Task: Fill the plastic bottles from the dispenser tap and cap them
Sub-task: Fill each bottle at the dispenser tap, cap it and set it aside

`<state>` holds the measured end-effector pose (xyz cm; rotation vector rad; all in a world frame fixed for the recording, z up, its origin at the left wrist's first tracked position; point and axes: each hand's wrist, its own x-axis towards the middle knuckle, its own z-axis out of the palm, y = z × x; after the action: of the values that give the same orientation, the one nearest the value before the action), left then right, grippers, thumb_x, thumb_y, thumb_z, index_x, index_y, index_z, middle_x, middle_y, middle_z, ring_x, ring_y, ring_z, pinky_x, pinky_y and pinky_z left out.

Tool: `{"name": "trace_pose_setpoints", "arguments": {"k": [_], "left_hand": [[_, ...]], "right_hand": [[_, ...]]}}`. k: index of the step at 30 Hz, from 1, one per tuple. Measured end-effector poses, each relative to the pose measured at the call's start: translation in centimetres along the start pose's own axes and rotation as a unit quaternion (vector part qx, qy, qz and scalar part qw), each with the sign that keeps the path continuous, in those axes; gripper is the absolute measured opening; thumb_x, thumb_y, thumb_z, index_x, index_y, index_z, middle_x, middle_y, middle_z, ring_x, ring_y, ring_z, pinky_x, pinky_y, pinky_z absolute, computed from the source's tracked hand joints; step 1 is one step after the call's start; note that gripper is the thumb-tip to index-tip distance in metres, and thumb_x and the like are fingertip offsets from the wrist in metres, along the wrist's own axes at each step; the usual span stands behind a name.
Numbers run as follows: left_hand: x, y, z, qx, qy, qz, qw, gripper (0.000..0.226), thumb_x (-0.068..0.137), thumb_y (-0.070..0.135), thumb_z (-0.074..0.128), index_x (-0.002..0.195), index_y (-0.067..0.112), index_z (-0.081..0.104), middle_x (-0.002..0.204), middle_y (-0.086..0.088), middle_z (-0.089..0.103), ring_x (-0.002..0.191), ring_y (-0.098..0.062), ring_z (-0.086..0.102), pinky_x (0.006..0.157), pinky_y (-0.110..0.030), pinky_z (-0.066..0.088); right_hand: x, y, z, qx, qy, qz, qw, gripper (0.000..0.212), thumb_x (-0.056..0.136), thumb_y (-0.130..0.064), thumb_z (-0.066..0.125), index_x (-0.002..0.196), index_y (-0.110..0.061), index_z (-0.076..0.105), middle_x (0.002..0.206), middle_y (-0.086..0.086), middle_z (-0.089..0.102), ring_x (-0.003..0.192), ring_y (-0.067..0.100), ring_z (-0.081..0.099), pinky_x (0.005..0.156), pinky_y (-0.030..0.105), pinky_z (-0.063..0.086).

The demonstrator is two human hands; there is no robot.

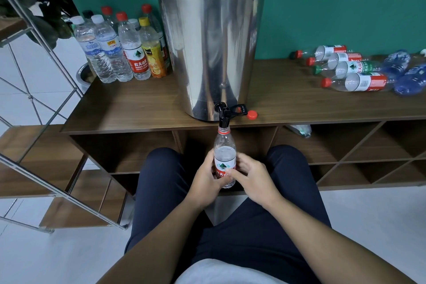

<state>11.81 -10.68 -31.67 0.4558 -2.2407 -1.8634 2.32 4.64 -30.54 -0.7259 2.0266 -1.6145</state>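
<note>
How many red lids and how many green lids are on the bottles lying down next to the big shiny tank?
Red lids: 3
Green lids: 1
Total: 4
The squashed blue bottles do not show their lids clearly, so they are left out.

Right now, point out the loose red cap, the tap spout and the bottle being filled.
loose red cap (252, 115), head view, its top face
tap spout (223, 122), head view, black nozzle above the bottle mouth
bottle (225, 153), head view, clear shoulder above the label
</note>
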Motion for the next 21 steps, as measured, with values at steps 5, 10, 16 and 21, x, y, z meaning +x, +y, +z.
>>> {"name": "trace_pose_setpoints", "arguments": {"k": [5, 10, 16, 21], "left_hand": [[0.08, 0.01, -0.02, 0.007, 0.003, 0.006, 1.000, 0.081, 0.093, 0.004, 0.088, 0.158, 0.034, 0.051, 0.141, 0.010, 0.072, 0.135, -0.014, 0.069, 0.116, -0.048, 0.057], [0.02, 0.01, 0.03, 0.002, 0.002, 0.005, 1.000, 0.079, 0.094, 0.002, 0.088, 0.157, 0.034, 0.052, 0.140, 0.010, 0.073, 0.133, -0.013, 0.069, 0.115, -0.045, 0.058], [0.14, -0.18, 0.00, 0.004, 0.003, 0.000, 1.000, 0.079, 0.093, 0.003, 0.088, 0.157, 0.033, 0.052, 0.141, 0.008, 0.073, 0.134, -0.016, 0.069, 0.116, -0.050, 0.057], [0.16, -0.17, -0.01, 0.000, 0.001, -0.002, 1.000, 0.080, 0.093, 0.004, 0.088, 0.158, 0.034, 0.051, 0.142, 0.008, 0.072, 0.136, -0.016, 0.068, 0.116, -0.052, 0.057]], "right_hand": [[-0.14, -0.18, -0.07, -0.003, -0.003, -0.004, 1.000, 0.050, 0.101, -0.007, 0.078, 0.139, -0.039, 0.070, 0.128, -0.015, 0.081, 0.125, 0.006, 0.074, 0.107, 0.031, 0.060], [-0.08, -0.06, -0.06, -0.004, -0.002, -0.001, 1.000, 0.051, 0.101, -0.008, 0.078, 0.145, -0.032, 0.069, 0.131, -0.015, 0.080, 0.127, 0.006, 0.073, 0.111, 0.037, 0.059], [-0.02, 0.17, -0.03, -0.004, 0.000, 0.002, 1.000, 0.051, 0.101, -0.009, 0.079, 0.147, -0.027, 0.069, 0.131, -0.013, 0.080, 0.127, 0.009, 0.073, 0.112, 0.042, 0.058], [-0.07, 0.08, -0.08, -0.009, 0.001, 0.003, 1.000, 0.051, 0.101, -0.008, 0.078, 0.148, -0.027, 0.069, 0.131, -0.013, 0.080, 0.127, 0.008, 0.073, 0.112, 0.041, 0.059]]}}
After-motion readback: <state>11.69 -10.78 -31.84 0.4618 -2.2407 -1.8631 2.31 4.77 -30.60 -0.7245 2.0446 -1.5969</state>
